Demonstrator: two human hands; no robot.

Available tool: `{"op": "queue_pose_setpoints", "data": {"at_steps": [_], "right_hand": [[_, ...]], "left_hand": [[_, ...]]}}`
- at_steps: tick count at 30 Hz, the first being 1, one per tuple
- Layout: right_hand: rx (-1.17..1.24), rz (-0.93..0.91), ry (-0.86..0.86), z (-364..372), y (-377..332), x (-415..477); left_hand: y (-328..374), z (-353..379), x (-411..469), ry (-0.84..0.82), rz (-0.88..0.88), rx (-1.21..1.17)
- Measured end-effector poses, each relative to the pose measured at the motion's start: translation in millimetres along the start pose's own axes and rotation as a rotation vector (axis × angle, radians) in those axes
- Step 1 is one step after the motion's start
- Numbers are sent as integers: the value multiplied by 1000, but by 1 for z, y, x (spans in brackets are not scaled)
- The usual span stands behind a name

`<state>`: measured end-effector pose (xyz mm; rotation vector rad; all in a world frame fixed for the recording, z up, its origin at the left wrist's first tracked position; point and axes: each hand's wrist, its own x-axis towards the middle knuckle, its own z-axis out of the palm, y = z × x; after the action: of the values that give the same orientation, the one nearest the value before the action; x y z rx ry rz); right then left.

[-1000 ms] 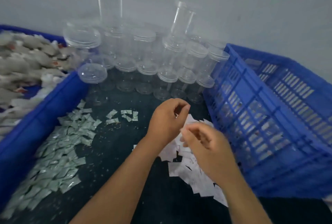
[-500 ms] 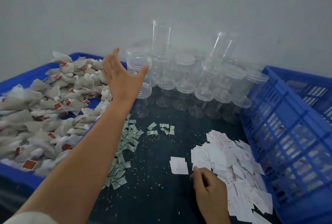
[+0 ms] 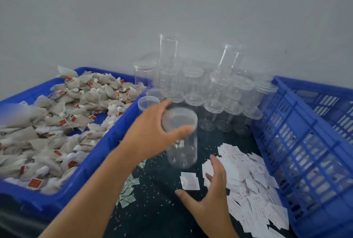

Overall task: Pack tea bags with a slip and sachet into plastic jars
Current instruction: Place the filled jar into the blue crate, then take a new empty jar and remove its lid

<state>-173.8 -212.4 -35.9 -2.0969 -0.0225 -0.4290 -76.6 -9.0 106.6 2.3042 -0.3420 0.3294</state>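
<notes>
The left hand [image 3: 152, 132] grasps a clear plastic jar [image 3: 182, 142] by its upper end, thumb across the near side and fingers curled over the far rim. The jar hangs upright above the dark desk [image 3: 162, 214] near the middle of the view, and motion blur hides whether it touches the surface. The right hand [image 3: 212, 190] is released, holding nothing. Its fingers are spread and its thumb points toward nine o'clock, and it hovers at five o'clock of the jar, over the near left edge of a pile of white paper slips [image 3: 254, 184]. One single slip [image 3: 190, 180] lies apart from the pile, flat on the desk just at nine o'clock of that hand and directly at six o'clock of the jar. At nine o'clock of the jar stands a blue crate [image 3: 114, 142] heaped with grey tea bags [image 3: 66, 119] that carry red tags. Small greenish sachets [image 3: 128, 193] lie scattered on the desk along that crate's near wall, at seven o'clock of the jar, partly hidden by the left forearm. At twelve o'clock a crowd of capped clear jars [image 3: 210, 88] stands against the pale wall [image 3: 172, 8], some stacked on others. At three o'clock a second crate [image 3: 305, 142], blue and slatted, sits beside the slips; its inside is only partly visible. Fine pale crumbs speckle the desk between the sachets and the slips.
</notes>
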Motion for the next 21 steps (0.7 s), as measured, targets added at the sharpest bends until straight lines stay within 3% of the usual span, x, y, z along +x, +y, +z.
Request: {"op": "queue_pose_setpoints", "data": {"at_steps": [3,8,13,17,19,21], "right_hand": [[225,38,-90,11,-7,2],[135,-73,-177,17,4,-5],[85,-168,-119,14,4,-8],[-6,-202,-11,19,2,-12],[-72,-256,115,21,6,-11],[38,-146,204,16,8,-11]], "left_hand": [[-1,27,-47,-248,-10,92],[-19,31,-77,-465,70,218],[-12,19,-74,-428,312,228],[-7,24,-80,-213,279,286],[-6,26,-79,-144,156,158],[-10,27,-74,-186,-131,-183]]}}
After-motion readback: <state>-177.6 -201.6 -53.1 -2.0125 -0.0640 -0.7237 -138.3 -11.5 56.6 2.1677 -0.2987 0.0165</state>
